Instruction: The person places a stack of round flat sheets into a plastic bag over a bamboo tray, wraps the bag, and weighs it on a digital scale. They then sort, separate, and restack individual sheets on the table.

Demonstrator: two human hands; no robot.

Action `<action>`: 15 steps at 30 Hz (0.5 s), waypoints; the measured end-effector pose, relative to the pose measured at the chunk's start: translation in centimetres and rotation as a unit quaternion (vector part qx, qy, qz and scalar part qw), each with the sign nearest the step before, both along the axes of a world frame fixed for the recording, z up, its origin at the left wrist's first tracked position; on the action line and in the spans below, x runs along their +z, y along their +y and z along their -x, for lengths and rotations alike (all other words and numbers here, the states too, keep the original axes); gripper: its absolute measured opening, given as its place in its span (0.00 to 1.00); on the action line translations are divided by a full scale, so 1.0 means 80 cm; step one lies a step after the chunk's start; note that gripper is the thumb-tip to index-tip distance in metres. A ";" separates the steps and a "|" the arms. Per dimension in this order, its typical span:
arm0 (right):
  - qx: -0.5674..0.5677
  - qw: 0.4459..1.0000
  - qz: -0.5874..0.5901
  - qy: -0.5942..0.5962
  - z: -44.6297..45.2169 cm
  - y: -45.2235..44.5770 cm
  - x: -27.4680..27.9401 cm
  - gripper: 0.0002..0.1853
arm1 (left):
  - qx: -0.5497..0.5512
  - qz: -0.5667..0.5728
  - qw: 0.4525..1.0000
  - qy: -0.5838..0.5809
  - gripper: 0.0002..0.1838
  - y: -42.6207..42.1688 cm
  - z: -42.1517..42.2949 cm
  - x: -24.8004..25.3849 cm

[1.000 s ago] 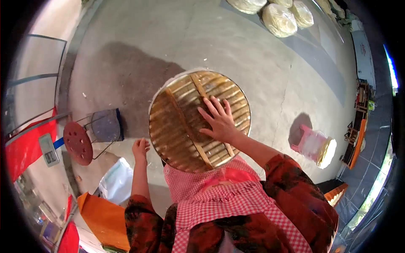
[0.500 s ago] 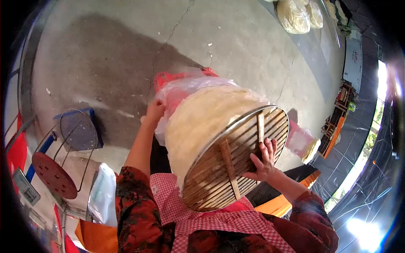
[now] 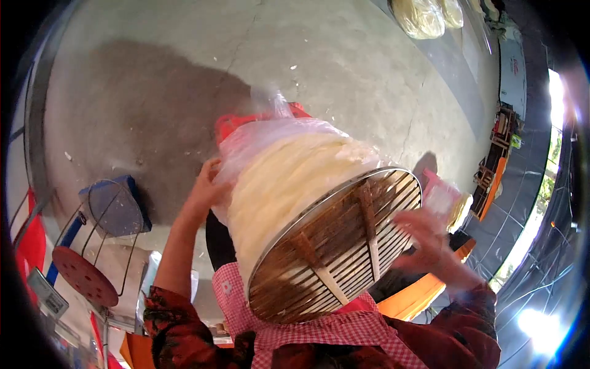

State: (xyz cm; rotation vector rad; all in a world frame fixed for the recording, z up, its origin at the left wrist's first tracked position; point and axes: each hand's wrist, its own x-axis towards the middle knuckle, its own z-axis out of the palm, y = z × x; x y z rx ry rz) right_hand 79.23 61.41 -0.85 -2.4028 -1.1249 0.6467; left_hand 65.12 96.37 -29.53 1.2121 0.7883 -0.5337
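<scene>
A stack of pale yellow, soft-looking sheets (image 3: 295,178) leans toward me, partly inside a clear plastic bag (image 3: 246,147). Across its near end lies a round wooden slatted rack (image 3: 344,246) with a metal rim and two crossbars, steeply tilted. My left hand (image 3: 212,184) is at the stack's left side, its fingers curled at the plastic; some fingertips are hidden. Blurred by motion, my right hand (image 3: 427,246) is at the right edge of the rack with thumb and fingers apart, holding nothing. Something red (image 3: 230,126) shows beyond the bag.
On the left stand a round red-brown stool (image 3: 85,277) with metal legs and a blue box-like object (image 3: 117,206). A pink-and-clear bag (image 3: 445,197) with pale contents sits on the right. Filled plastic bags (image 3: 421,17) lie at top right on the concrete floor (image 3: 344,61).
My right hand has come off the slats and moved right. The rack has shifted slightly left and toward me. My left hand has moved a little left and down, its fingers less tightly closed.
</scene>
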 end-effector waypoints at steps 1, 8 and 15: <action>-0.024 0.999 0.006 -0.025 -0.027 -0.006 0.009 0.26 | -0.046 -0.048 0.997 -0.028 0.19 0.003 -0.005 -0.008; -0.164 0.922 0.006 0.350 -0.211 0.040 -0.210 0.10 | -0.234 -0.419 0.877 -0.001 0.13 0.014 -0.067 -0.031; 0.101 0.919 0.185 0.332 -0.163 0.125 -0.367 0.19 | -0.108 -0.245 0.963 -0.013 0.09 0.004 -0.085 -0.034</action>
